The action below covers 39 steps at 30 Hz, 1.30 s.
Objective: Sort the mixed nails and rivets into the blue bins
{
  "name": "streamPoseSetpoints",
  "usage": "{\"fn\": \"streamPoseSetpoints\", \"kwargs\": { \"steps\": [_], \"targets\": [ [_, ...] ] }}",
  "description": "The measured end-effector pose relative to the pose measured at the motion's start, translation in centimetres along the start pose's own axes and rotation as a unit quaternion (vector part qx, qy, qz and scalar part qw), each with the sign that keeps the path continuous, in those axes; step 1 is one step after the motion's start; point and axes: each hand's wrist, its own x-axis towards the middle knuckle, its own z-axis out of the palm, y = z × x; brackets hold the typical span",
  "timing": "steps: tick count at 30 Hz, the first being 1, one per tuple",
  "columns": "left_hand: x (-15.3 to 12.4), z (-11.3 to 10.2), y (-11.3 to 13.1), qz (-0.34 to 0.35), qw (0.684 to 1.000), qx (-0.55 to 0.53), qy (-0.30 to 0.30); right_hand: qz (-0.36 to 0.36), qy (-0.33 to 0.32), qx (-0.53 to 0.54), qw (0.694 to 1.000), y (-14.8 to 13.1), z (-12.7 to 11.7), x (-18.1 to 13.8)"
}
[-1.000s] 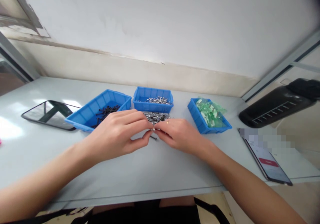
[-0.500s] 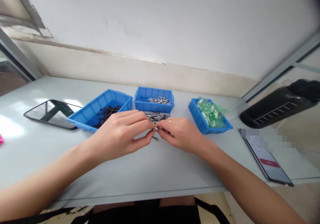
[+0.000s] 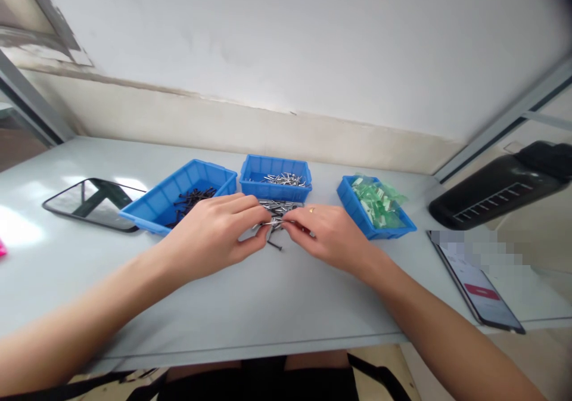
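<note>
My left hand and my right hand meet fingertip to fingertip over a loose pile of silver nails on the grey table. Both hands pinch closed on thin silver nails from the pile. A single dark screw lies on the table just below the fingertips. My right hand wears a gold ring. Behind the pile stands a blue bin of silver nails. To the left is a blue bin of black screws.
A blue bin with green and white plastic pieces sits right of my hands. A dark phone lies face up at the left, another phone at the right edge. A black device rests far right. A wall runs behind the table.
Both hands have shifted slightly away from me onto the nail pile; the fingers now pinch nails at the pile's front edge. The dark screw stays on the table.
</note>
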Motion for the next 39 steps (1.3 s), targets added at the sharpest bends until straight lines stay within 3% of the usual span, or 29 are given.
{"fn": "streamPoseSetpoints", "kwargs": {
  "steps": [10,23,39],
  "targets": [
    [-0.1,0.3,0.1,-0.044,0.996,-0.067,-0.042,-0.040,0.086,0.090,0.991,-0.8,0.0,0.0],
    [0.0,0.4,0.3,-0.046,0.991,-0.111,-0.063,-0.090,0.070,0.036,0.993,-1.0,0.3,-0.1],
    [0.0,0.5,0.2,-0.038,0.992,-0.106,-0.064,-0.087,0.040,0.005,0.995,-1.0,0.3,-0.1]
  ]
}}
